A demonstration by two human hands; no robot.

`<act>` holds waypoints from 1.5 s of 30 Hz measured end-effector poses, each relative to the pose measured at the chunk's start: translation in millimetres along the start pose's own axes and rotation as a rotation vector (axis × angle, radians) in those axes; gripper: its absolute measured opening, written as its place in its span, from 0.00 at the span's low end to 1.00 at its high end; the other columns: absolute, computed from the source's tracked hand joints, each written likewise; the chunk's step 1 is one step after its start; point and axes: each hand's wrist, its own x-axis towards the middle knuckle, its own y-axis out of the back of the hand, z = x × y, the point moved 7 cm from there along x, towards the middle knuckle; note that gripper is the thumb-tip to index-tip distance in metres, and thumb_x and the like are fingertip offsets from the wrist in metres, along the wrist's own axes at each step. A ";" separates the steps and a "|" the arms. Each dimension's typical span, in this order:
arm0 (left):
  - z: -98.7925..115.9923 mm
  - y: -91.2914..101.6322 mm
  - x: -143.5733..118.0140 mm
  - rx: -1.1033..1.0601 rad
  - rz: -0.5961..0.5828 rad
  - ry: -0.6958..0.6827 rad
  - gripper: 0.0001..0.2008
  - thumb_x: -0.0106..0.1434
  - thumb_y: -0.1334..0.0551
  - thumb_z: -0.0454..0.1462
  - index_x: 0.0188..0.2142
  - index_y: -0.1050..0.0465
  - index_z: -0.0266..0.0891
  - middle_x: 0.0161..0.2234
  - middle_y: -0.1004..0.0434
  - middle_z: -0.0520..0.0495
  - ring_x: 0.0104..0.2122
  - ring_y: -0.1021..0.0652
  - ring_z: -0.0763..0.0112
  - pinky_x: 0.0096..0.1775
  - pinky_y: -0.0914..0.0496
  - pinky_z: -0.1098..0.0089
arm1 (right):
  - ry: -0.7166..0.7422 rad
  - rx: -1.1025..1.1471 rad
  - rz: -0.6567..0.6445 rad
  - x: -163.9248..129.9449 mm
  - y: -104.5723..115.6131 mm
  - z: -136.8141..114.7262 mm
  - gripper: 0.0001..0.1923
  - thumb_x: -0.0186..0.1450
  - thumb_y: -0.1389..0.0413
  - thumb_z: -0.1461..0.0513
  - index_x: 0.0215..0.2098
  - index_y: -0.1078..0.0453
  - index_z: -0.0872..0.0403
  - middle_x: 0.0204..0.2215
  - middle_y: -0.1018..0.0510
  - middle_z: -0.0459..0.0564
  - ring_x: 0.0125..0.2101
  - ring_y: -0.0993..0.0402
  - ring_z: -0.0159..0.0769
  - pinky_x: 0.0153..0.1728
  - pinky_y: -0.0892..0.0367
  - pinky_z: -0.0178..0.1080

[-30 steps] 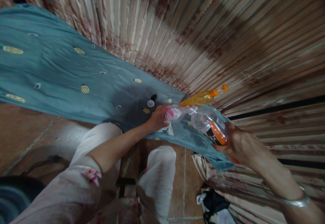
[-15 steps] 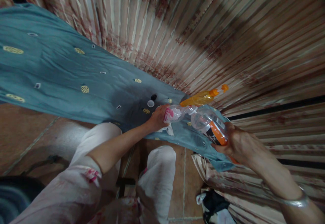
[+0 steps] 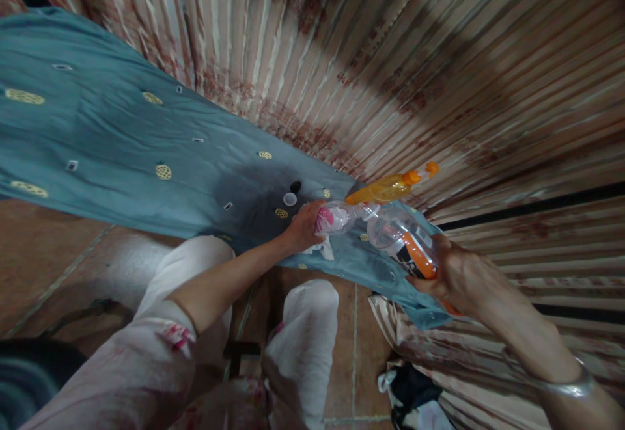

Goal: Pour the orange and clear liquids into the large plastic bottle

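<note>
Head view, looking down: the left hand point(image 3: 303, 225) is wrapped around a small clear bottle with a pink label point(image 3: 334, 218), pinning it low on the blue cloth point(image 3: 122, 150). Over on the other side, the right hand point(image 3: 452, 275) grips a bigger clear bottle with an orange-and-black label point(image 3: 403, 238), tipped on a slant with its mouth up against the small bottle's neck. Just behind the pair lies an orange bottle point(image 3: 390, 187), on its side near the cloth's edge. A white cap point(image 3: 290, 199) and a black cap point(image 3: 295, 186) sit on the cloth just beyond the left hand. Striped floral fabric point(image 3: 390, 59) spreads behind everything, and a silver bangle point(image 3: 569, 388) circles the right wrist.
</note>
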 end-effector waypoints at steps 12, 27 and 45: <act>8.0 0.8 0.0 0.016 -0.022 0.046 0.53 0.53 0.20 0.28 0.78 0.25 0.42 0.80 0.17 0.30 0.81 0.20 0.30 0.85 0.26 0.30 | -0.007 -0.035 -0.012 -1.8 0.3 0.8 0.15 0.74 0.29 0.53 0.50 0.25 0.51 0.31 0.10 0.60 0.32 0.07 0.62 0.32 0.29 0.44; 5.8 1.0 0.6 0.015 -0.014 0.044 0.52 0.54 0.18 0.31 0.78 0.24 0.45 0.79 0.16 0.32 0.79 0.17 0.33 0.84 0.24 0.30 | 0.003 -0.027 -0.002 -1.5 1.0 0.6 0.14 0.74 0.30 0.53 0.49 0.24 0.51 0.28 0.12 0.59 0.32 0.07 0.64 0.30 0.30 0.44; 10.6 2.6 -1.3 0.003 0.026 0.033 0.48 0.54 0.20 0.28 0.75 0.22 0.39 0.77 0.14 0.31 0.79 0.18 0.28 0.83 0.23 0.33 | 0.020 -0.018 0.028 -4.9 -3.4 1.4 0.15 0.76 0.30 0.51 0.49 0.25 0.51 0.27 0.14 0.55 0.30 0.09 0.59 0.31 0.33 0.44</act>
